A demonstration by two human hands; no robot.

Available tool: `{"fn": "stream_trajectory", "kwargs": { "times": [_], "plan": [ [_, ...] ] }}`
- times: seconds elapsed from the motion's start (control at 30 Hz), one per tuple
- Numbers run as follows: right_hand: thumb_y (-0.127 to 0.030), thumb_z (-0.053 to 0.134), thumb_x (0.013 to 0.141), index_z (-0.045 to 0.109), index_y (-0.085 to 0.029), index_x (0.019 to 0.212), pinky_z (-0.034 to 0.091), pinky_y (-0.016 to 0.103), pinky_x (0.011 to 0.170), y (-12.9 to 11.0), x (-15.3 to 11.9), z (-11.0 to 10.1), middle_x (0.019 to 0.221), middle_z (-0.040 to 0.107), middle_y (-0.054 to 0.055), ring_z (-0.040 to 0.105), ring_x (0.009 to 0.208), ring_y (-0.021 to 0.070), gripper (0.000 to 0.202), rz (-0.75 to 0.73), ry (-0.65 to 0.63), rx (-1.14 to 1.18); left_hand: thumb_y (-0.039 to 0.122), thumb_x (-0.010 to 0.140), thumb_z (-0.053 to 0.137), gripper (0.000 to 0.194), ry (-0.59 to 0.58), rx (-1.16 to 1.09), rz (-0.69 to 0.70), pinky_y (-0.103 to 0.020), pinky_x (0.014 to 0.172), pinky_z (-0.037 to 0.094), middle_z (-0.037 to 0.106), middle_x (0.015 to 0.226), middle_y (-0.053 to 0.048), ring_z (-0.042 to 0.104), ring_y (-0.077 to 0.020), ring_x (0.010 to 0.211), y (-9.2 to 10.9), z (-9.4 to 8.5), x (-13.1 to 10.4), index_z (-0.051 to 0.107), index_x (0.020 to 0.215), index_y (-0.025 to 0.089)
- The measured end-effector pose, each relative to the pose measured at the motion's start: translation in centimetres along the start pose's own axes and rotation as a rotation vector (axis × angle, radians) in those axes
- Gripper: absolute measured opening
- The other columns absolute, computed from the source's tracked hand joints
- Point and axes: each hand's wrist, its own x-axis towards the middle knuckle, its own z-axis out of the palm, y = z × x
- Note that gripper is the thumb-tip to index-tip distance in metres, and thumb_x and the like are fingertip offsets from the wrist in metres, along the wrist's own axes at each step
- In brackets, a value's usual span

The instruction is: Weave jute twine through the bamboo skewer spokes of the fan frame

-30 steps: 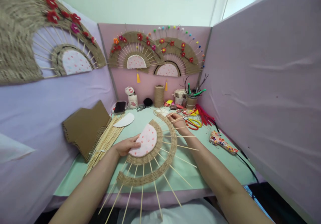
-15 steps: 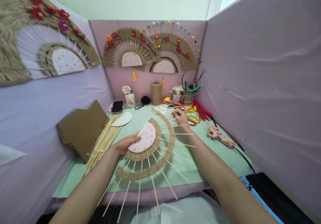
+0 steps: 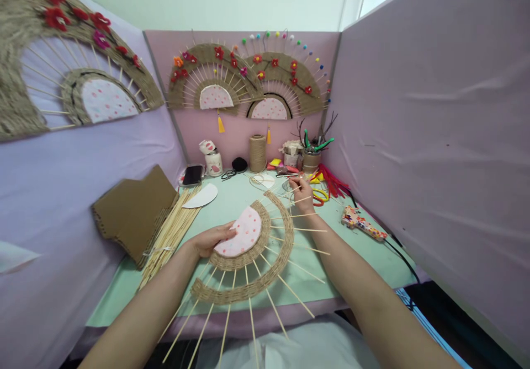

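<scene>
A half-round fan is held above the table, its straight side facing the far left; a pale, red-dotted panel fills the centre, edged by a woven twine band, while thin sticks radiate through a separate outer band, tips bare and splayed

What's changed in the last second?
Right hand moved right, now covering more of the scissors. Left hand and its fan shifted slightly right and nearer the person. Left grip on the fan, twine spool, glue gun and stick bundle: unchanged.
</scene>
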Motion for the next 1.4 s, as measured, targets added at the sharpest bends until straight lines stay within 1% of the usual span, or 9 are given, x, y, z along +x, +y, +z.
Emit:
{"fn": "stream_trajectory", "kwargs": {
  "times": [0.17,0.3,0.5,0.83,0.97,1.03,1.17,1.27,1.4],
  "plan": [
    [-0.037,0.053,0.076,0.062,-0.017,0.076,0.041,0.031,0.072,0.8,0.6,-0.2,0.08,0.062,0.005,0.053,0.074,0.018,0.022,-0.05,0.036,-0.016,0.022,0.07,0.071,0.068,-0.026,0.011,-0.023,-0.026,0.069,0.051,0.066,0.109,-0.012,0.066,-0.0175,0.079,-0.5,-0.5,0.3,0.044,0.132,0.016],
    [-0.037,0.054,0.075,0.062,-0.017,0.077,0.042,0.031,0.072,1.3,0.9,-0.4,0.08,0.062,0.005,0.054,0.075,0.0183,0.022,-0.065,0.046,-0.028,0.021,0.071,0.07,0.064,-0.051,0.024,-0.047,-0.028,0.074,0.051,0.065,0.109,-0.012,0.066,-0.0189,0.083,-0.7,-0.8,0.4,0.046,0.13,0.015],
    [-0.039,0.054,0.075,0.062,-0.017,0.079,0.042,0.03,0.069,1.9,1.0,-0.5,0.08,0.062,0.005,0.054,0.074,0.0177,0.024,-0.019,0.009,0.021,0.021,0.07,0.07,0.066,-0.054,0.029,-0.055,-0.028,0.073,0.051,0.065,0.11,-0.013,0.066,-0.0195,0.083,-0.7,-0.7,0.3,0.045,0.131,0.015],
    [-0.036,0.053,0.075,0.061,-0.016,0.076,0.04,0.028,0.064,0.9,0.9,-0.7,0.075,0.061,0.004,0.052,0.069,0.0164,0.021,-0.036,-0.037,0.0,0.022,0.068,0.072,0.067,-0.068,0.025,-0.064,-0.028,0.072,0.051,0.066,0.107,-0.013,0.066,-0.0197,0.082,-0.3,0.0,0.1,0.047,0.129,0.014],
    [-0.037,0.053,0.073,0.061,-0.016,0.075,0.04,0.027,0.061,0.8,0.5,-0.6,0.071,0.06,0.003,0.051,0.065,0.0158,0.023,0.033,-0.107,0.017,0.022,0.069,0.072,0.067,-0.08,0.023,-0.058,-0.029,0.073,0.051,0.065,0.109,-0.013,0.066,-0.0198,0.083,-0.4,-0.1,0.1,0.046,0.13,0.015],
    [-0.037,0.054,0.072,0.061,-0.016,0.074,0.04,0.027,0.06,0.9,0.2,-0.3,0.068,0.059,0.003,0.051,0.063,0.0154,0.023,0.063,-0.176,0.028,0.022,0.069,0.071,0.066,-0.079,0.024,-0.055,-0.029,0.074,0.051,0.065,0.109,-0.013,0.066,-0.0201,0.084,-0.4,-0.2,0.1,0.046,0.13,0.016],
    [-0.034,0.06,0.067,0.06,-0.017,0.068,0.039,0.028,0.057,0.8,-0.8,1.2,0.061,0.058,0.001,0.049,0.059,0.0144,0.017,0.227,-0.348,0.068,0.021,0.069,0.071,0.065,-0.071,0.035,-0.056,-0.028,0.072,0.051,0.065,0.11,-0.013,0.066,-0.0198,0.083,-0.4,-0.1,0.1,0.047,0.13,0.016],
    [-0.032,0.067,0.06,0.06,-0.017,0.062,0.038,0.028,0.053,0.2,-1.6,2.5,0.054,0.057,0.0,0.047,0.054,0.0139,0.017,0.314,-0.439,0.088,0.022,0.068,0.072,0.068,-0.077,0.043,-0.056,-0.026,0.072,0.05,0.064,0.111,-0.013,0.066,-0.0199,0.084,-0.4,0.0,0.1,0.046,0.13,0.016],
    [-0.036,0.071,0.055,0.059,-0.016,0.062,0.036,0.026,0.049,-0.3,-2.3,3.2,0.05,0.056,-0.001,0.046,0.051,0.0123,0.024,0.356,-0.486,0.14,0.022,0.068,0.072,0.069,-0.081,0.061,-0.072,-0.026,0.072,0.05,0.064,0.112,-0.012,0.065,-0.02,0.085,-0.4,0.0,0.0,0.045,0.131,0.017]
  ]
}}
